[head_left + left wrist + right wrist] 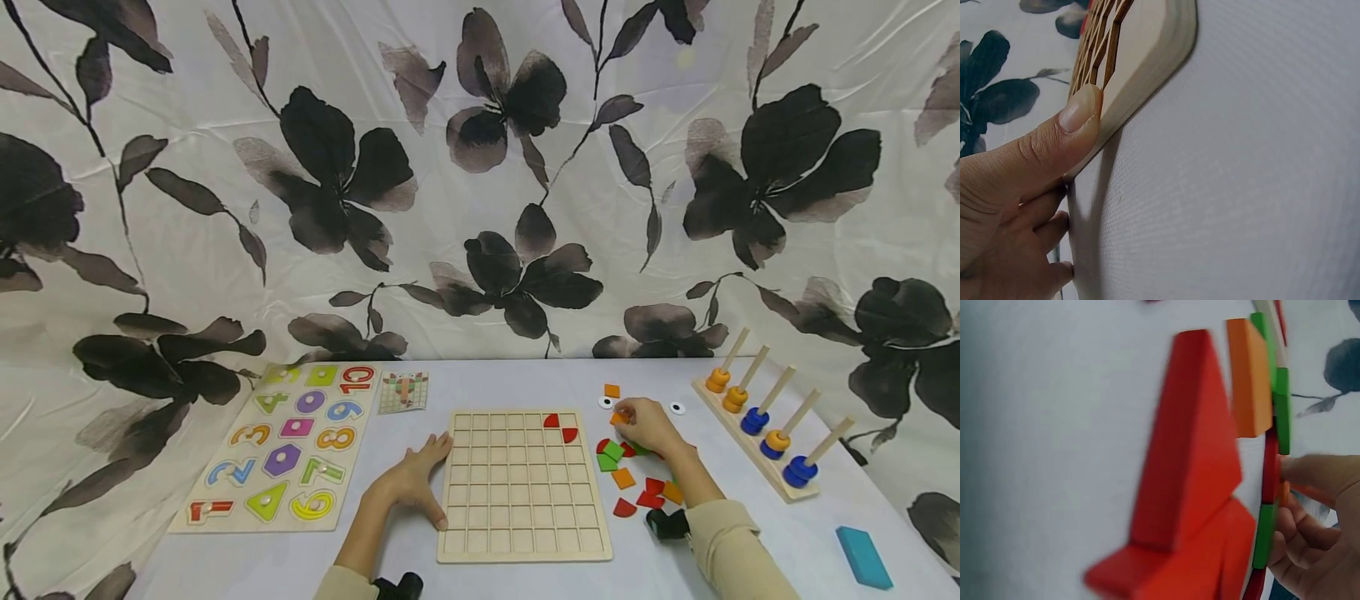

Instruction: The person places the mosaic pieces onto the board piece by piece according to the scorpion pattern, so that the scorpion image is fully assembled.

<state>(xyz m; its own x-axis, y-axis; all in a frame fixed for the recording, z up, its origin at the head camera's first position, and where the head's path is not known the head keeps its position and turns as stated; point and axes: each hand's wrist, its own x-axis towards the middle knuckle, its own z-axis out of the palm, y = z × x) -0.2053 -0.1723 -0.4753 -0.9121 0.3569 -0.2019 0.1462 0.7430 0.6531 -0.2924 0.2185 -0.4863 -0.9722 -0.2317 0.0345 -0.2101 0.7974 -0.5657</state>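
Observation:
A wooden grid board lies on the table, with two red quarter-circle tiles in its upper right cells. My left hand rests along the board's left side, fingers extended; in the left wrist view the thumb touches the board's edge. To the right of the board, my right hand pinches an orange tile between thumb and fingers. Below that hand lie loose green tiles, red tiles and an orange square tile. The right wrist view shows red tiles up close.
White ring-shaped pieces and another orange tile lie near the right hand. A peg stand with rings and a teal block are farther right. On the left are a number puzzle board and a pattern card.

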